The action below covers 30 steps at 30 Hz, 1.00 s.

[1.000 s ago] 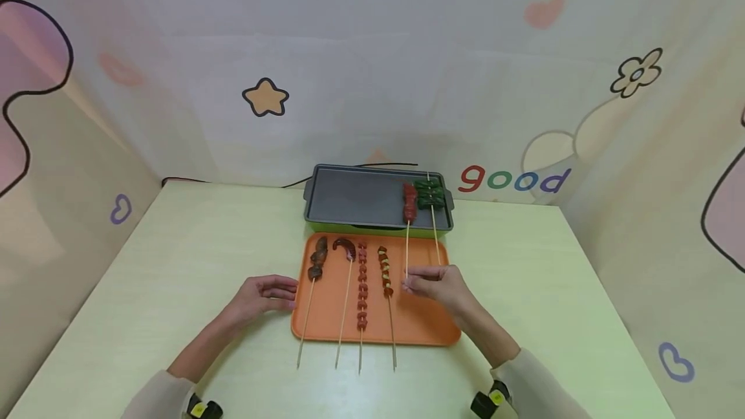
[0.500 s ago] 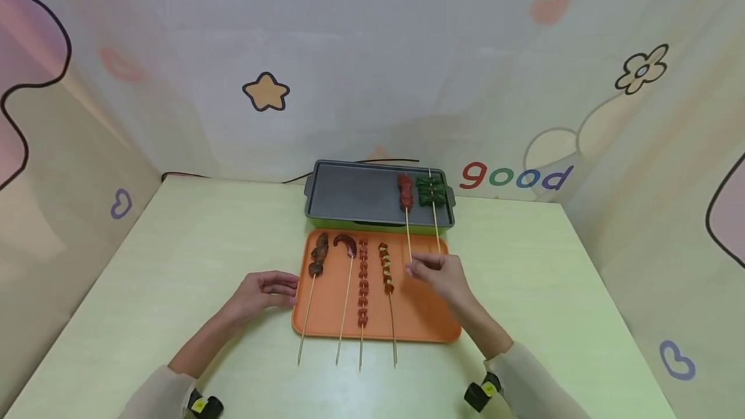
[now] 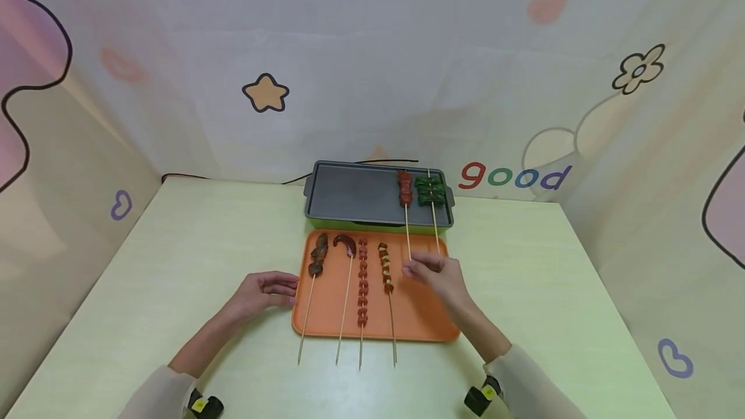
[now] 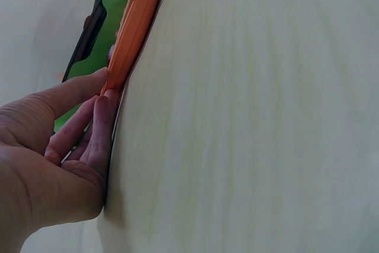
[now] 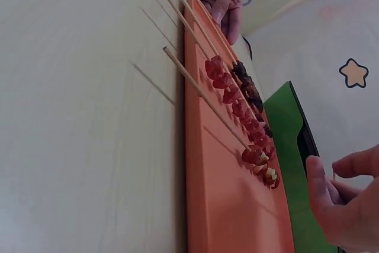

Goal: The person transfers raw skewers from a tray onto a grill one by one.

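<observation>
Head view: red skewer (image 3: 405, 189) is now lying farther back on the gray griddle (image 3: 355, 189) than a second ago, its meat sitting clearer of the green skewer (image 3: 430, 191). Right hand (image 3: 439, 275) is reaching over the orange tray (image 3: 421, 322), the red skewer's stick running from the meat ahead back to the fingertips; right wrist view is showing thumb and forefinger parted, so cannot tell if they are pinching. Left hand (image 3: 262, 294) is gripping the tray's left edge, well apart from that skewer.
</observation>
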Each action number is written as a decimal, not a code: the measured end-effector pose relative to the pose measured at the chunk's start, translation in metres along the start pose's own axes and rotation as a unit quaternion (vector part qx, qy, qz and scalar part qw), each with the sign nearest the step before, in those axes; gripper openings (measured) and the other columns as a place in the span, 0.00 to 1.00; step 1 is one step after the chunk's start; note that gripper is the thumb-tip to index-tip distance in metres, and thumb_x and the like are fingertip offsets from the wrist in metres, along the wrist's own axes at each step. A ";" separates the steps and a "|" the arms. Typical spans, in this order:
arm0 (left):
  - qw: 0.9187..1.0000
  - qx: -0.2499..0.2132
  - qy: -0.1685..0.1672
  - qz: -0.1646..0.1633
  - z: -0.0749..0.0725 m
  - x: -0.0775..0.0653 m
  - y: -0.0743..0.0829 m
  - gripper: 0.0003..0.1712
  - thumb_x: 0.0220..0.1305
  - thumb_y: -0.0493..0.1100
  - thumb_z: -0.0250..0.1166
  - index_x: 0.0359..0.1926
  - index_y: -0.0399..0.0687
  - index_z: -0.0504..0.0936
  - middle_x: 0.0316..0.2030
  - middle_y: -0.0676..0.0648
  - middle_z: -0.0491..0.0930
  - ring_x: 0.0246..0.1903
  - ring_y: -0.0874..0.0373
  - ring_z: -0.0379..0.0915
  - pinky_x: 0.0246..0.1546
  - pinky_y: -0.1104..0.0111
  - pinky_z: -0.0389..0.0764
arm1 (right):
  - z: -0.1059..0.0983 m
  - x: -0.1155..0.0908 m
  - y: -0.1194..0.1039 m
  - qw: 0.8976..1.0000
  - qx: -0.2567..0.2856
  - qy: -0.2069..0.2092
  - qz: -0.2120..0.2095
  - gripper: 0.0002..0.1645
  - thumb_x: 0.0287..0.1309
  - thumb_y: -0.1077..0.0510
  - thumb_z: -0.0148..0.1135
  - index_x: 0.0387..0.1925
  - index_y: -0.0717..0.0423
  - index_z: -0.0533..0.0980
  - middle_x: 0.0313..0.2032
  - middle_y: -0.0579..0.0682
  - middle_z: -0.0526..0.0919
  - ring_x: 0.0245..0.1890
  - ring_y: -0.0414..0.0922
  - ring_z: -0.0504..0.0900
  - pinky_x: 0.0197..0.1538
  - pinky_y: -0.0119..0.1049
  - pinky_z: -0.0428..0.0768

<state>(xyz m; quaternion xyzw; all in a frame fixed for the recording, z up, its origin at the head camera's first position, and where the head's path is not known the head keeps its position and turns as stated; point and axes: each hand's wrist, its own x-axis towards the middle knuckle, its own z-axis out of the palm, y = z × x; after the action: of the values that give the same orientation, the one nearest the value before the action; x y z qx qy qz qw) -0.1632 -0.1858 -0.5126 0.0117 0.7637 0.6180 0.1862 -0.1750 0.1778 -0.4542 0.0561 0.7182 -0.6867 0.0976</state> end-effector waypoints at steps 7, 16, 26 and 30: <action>1.000 -0.004 0.000 -0.004 0.001 0.000 0.000 0.27 0.61 0.34 0.73 0.61 0.32 0.80 0.49 0.40 0.88 0.44 0.62 0.85 0.47 0.72 0.86 | -0.016 -0.024 0.011 0.997 -0.029 -0.070 0.015 0.25 0.72 0.63 0.59 0.64 0.76 0.71 0.55 0.66 0.85 0.49 0.44 0.90 0.59 0.39 0.83; 1.000 -0.008 0.003 -0.014 0.002 0.001 -0.002 0.26 0.60 0.33 0.73 0.60 0.32 0.80 0.47 0.42 0.88 0.43 0.61 0.85 0.46 0.72 0.86 | -0.030 -0.062 0.039 0.986 0.007 -0.159 0.041 0.29 0.69 0.61 0.63 0.63 0.79 0.70 0.52 0.63 0.87 0.48 0.43 0.90 0.55 0.34 0.85; 1.000 -0.009 0.002 -0.004 0.001 0.000 0.000 0.27 0.61 0.33 0.73 0.61 0.31 0.79 0.49 0.39 0.88 0.44 0.60 0.86 0.46 0.71 0.86 | -0.019 -0.082 0.057 0.976 0.040 -0.198 0.083 0.26 0.66 0.63 0.66 0.57 0.80 0.75 0.46 0.61 0.89 0.44 0.44 0.91 0.50 0.34 0.87; 1.000 -0.009 0.003 -0.004 0.001 0.000 0.000 0.27 0.61 0.34 0.73 0.61 0.31 0.79 0.49 0.39 0.88 0.44 0.60 0.86 0.46 0.72 0.86 | -0.016 -0.086 0.062 0.974 0.048 -0.201 0.093 0.24 0.66 0.64 0.66 0.55 0.81 0.75 0.44 0.61 0.90 0.43 0.44 0.91 0.49 0.34 0.87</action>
<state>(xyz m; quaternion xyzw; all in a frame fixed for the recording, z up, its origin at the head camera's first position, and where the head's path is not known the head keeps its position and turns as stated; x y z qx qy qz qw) -0.1628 -0.1854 -0.5130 0.0055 0.7589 0.6238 0.1869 -0.0787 0.2012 -0.4953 -0.0116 0.6418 -0.7056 0.3003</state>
